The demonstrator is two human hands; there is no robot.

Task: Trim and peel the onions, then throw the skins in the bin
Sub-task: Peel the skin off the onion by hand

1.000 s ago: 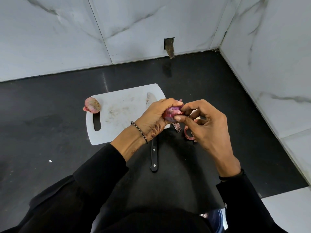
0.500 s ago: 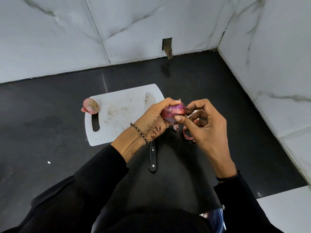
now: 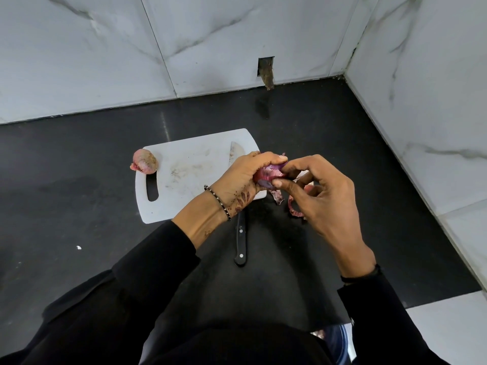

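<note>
Purple skin [image 3: 272, 171]: flap on the held onion [image 3: 266, 177], facing the right hand [image 3: 324, 198]. That's the pull point.
Onion position: in the air over the near-right corner of the cutting board [image 3: 189, 164], between the left hand [image 3: 242, 177] and the right hand.
Left grip: fingers curled round the held onion from the left, clamping it.
Right grip: thumb [image 3: 279, 183] and index fingertip pinch the skin on the onion's right side. The other fingers are loosely curled and hold nothing.
Key relation: skin lies right of the left fingers, so the right hand is nearer. I'd peel rightward, away from the left palm.
Axis: root-to-tip line is hidden by the left fingers, cannot tell.
Second onion [image 3: 144, 161]: unpeeled, at the board's far-left corner, well apart from both hands.
Knife [image 3: 241, 241]: under the left wrist, blade tip on the board, black handle towards the person, untouched.
Loose skins [image 3: 293, 209]: on the black counter [image 3: 79, 193] just below the right hand.
Bin: blue rim [image 3: 340, 341] at the bottom edge might be it. Can't confirm.
</note>
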